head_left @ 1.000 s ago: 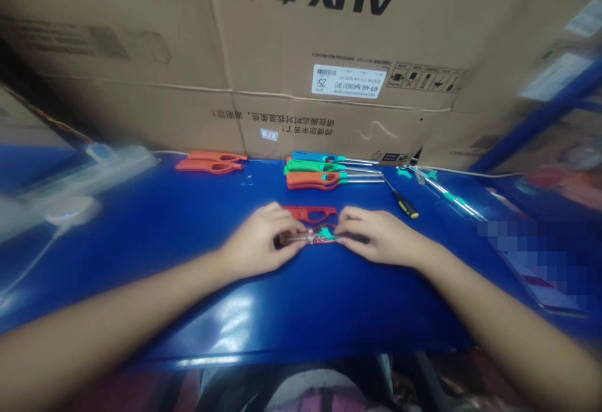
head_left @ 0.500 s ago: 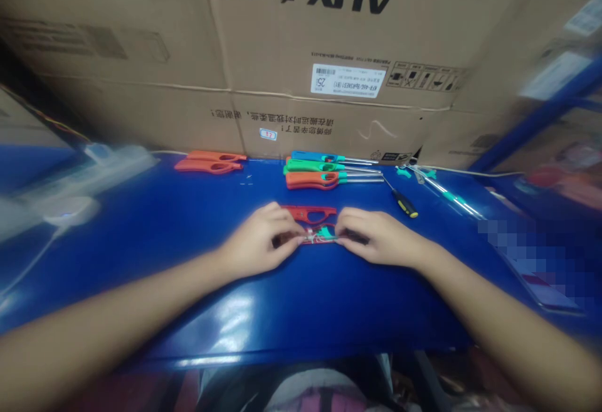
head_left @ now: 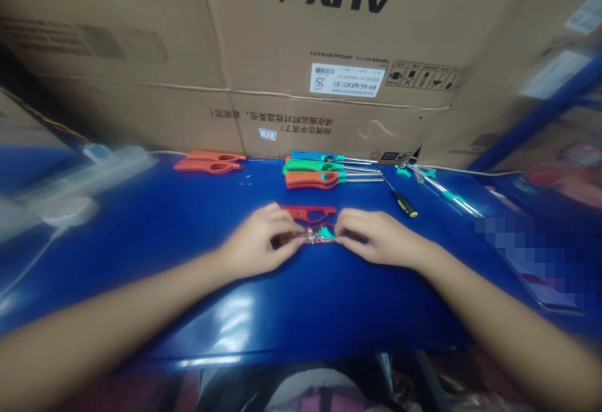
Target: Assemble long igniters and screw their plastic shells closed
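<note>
Cardboard [head_left: 263, 42]: brown sheet with inverted black AUX lettering, upright behind the table.
Table [head_left: 291, 318]: glossy, blue.
Hands: left hand [head_left: 263, 241] and right hand [head_left: 380, 236], fingertips pinched on opposite ends of an open red plastic handle shell [head_left: 322, 242]; the exact parts gripped are too small to tell.
Lighters [head_left: 308, 179]: orange, green and blue plastic handles, metal barrels, beyond the hands.
Screwdriver [head_left: 405, 204]: black-and-yellow handle, right of the lighters.
Shell: on the table between the hands, near a matching red plastic half [head_left: 313, 214].
Trigger [head_left: 324, 232]: turquoise plastic, in the shell.
</note>
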Available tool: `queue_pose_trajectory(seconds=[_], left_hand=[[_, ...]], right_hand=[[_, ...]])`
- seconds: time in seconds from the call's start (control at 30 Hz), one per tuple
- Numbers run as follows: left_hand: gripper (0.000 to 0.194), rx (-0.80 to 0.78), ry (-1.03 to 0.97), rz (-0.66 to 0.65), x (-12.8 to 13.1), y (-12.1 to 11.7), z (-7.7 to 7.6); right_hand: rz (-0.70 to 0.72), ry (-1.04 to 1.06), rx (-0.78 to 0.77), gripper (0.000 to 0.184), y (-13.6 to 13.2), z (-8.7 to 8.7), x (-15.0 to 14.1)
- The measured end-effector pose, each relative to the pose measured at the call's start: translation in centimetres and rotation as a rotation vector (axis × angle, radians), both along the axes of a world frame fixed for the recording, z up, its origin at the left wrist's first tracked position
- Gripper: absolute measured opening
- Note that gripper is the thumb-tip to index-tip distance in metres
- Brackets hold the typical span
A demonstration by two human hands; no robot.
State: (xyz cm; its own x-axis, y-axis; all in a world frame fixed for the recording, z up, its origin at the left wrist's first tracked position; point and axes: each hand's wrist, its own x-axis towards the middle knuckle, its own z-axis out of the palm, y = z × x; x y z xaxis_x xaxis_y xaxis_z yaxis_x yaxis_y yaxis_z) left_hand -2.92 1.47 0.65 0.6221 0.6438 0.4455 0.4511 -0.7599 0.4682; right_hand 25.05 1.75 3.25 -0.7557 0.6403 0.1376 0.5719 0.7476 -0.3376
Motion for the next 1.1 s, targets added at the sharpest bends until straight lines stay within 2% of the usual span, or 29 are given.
queue_pose_trajectory(seconds=[0.43,0.83,1.1], left_hand=[[0.017,0.009,0.029,0.015,-0.22,0.17,-0.24],[0.022,-0.053,0.019,0.0,-0.25,-0.32,-0.5],[0.02,0.007,-0.018,0.005,-0.28,-0.29,-0.17]], right_hand=[[-0.005,0.015,-0.009,0.009,0.01,-0.12,0.12],[-0.05,0.039,0.087,0.01,-0.18,-0.91,-0.55],[-0.024,0.018,0.118,0.015,-0.37,-0.63,-0.57]])
